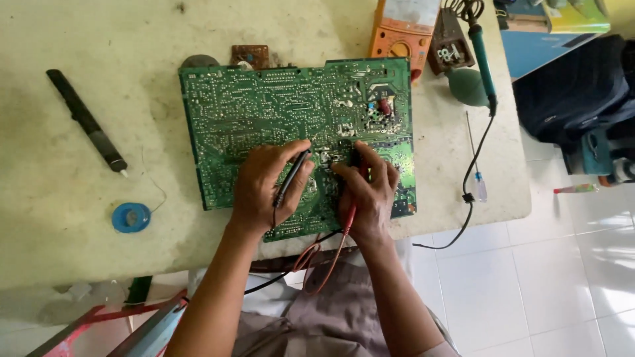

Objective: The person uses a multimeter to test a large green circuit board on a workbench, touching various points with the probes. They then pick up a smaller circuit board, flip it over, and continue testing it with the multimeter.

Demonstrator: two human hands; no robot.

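Left hand (pixel 261 188) grips a black probe (pixel 293 177) angled up-right, right hand (pixel 367 195) pinches a red probe (pixel 350 210) nearly upright, tips on the board (pixel 264 106) hidden by fingers.

green circuit board (pixel 264 112) | flat, solder-side up | black probe (pixel 291 178), red probe (pixel 349 215) on it

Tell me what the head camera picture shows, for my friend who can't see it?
Two hands press test probes onto a big green circuit board on a worn table: the left hand holds a black probe, the right hand a red probe.
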